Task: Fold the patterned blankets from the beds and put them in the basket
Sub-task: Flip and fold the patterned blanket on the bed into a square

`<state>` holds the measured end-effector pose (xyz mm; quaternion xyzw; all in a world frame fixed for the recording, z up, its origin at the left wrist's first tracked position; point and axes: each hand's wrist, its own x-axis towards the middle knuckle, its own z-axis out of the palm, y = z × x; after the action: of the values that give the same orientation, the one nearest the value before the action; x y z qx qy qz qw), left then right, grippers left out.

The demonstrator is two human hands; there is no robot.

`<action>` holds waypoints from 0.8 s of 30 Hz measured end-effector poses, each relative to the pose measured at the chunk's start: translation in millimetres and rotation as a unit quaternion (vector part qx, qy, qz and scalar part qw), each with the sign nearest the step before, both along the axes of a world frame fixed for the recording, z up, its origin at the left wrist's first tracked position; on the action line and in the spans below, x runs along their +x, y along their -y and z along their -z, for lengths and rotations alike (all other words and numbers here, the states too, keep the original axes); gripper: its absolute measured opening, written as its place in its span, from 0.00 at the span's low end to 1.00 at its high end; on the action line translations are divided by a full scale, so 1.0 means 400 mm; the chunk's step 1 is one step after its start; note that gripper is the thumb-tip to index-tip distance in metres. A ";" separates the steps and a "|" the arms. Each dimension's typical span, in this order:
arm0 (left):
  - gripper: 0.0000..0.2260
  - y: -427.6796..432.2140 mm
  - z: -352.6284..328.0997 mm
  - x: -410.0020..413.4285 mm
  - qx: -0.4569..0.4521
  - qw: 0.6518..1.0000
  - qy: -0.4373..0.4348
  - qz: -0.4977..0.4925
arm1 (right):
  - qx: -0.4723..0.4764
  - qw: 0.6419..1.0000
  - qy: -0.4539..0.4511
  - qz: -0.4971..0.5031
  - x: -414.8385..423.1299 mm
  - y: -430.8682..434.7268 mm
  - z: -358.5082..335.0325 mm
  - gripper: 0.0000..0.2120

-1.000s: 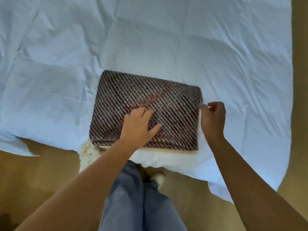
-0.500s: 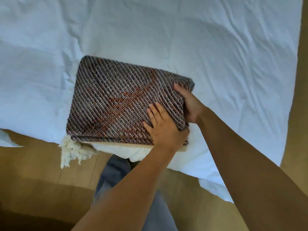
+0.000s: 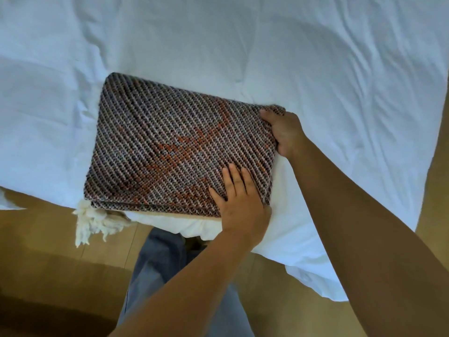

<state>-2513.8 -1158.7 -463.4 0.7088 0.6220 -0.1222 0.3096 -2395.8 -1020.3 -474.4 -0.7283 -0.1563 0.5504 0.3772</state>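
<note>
The blanket (image 3: 175, 147) lies folded into a thick rectangle at the bed's (image 3: 340, 69) near edge, its white fringe (image 3: 93, 221) hanging off at 7 o'clock. The left hand (image 3: 240, 203) lies flat on the corner at 5 o'clock, fingers (image 3: 233, 177) spread and gripping nothing, likely pinning the layers so the fold keeps. The right hand (image 3: 285, 132) clasps the 3 o'clock edge, thumb on top, its fingers tucked beneath, seemingly to lift the bundle whole. No basket shows; carrying comes next.
</note>
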 end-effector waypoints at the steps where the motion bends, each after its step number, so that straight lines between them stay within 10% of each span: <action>1: 0.44 0.003 0.012 0.005 -0.008 1.000 -0.007 0.007 | 0.007 0.995 0.086 -0.055 -0.004 0.002 0.008 0.09; 4: 0.53 0.004 0.039 0.011 -0.019 0.999 -0.020 0.019 | 0.035 0.906 0.365 -0.211 -0.024 0.024 0.034 0.20; 8: 0.55 0.021 0.066 0.008 0.016 0.999 -0.030 0.038 | 0.013 0.842 0.486 -0.235 -0.038 0.022 0.068 0.22; 15: 0.54 0.005 0.085 0.017 -0.013 0.990 -0.089 0.107 | -0.004 0.773 0.605 -0.193 -0.068 0.040 0.069 0.26; 19: 0.43 -0.041 -0.004 -0.029 -0.068 0.976 -0.040 0.205 | 0.169 0.717 0.582 -0.344 -0.168 0.134 0.031 0.31; 24: 0.17 -0.113 -0.048 -0.231 0.171 0.975 0.060 0.131 | 0.099 0.726 0.541 -0.413 -0.137 0.159 0.061 0.29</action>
<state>-2606.0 -1113.3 -444.2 0.8327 0.5157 -0.0107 0.2015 -2450.5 -1083.8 -498.9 -0.7244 -0.6729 0.1455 0.0343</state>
